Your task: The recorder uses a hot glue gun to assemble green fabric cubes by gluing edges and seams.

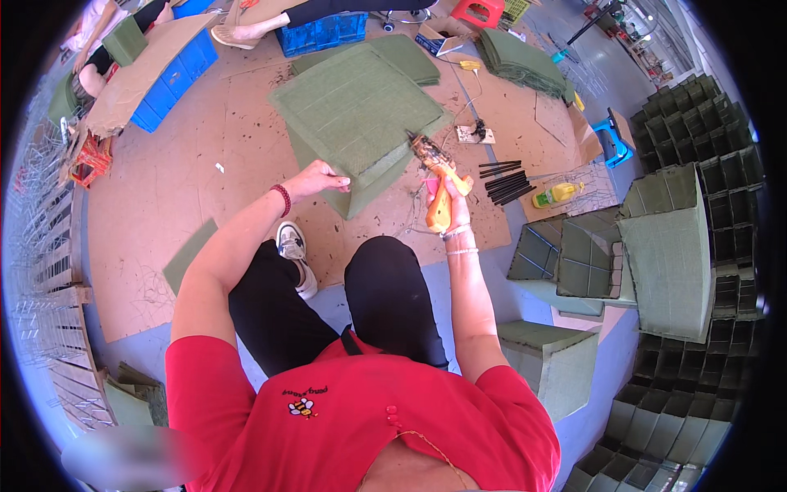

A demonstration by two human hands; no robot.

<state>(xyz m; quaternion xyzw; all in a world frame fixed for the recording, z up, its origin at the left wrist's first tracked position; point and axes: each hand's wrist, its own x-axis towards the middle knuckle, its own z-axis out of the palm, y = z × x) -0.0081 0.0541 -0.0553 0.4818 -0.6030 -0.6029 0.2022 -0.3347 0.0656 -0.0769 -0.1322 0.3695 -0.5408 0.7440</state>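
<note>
A green fabric-covered box (348,107) stands before my knees with its flat, square face up. My left hand (316,179) is closed at its near left corner, fingers pinching the edge. In my right hand (456,215) is an orange glue gun (441,205), gripped by the handle. Its dark, dirt-crusted nozzle end points up and left, at the box's right edge. Whether the tip touches the fabric, I cannot tell. A cord partly shows beside the gun.
Black glue sticks (508,187) lie right of the gun, near a power strip (475,134) and a yellow bottle (557,194). Open green boxes (668,246) and tall stacks fill the right. Green sheets (520,61) are piled behind. Blue crates (174,82) and other people are at the far left.
</note>
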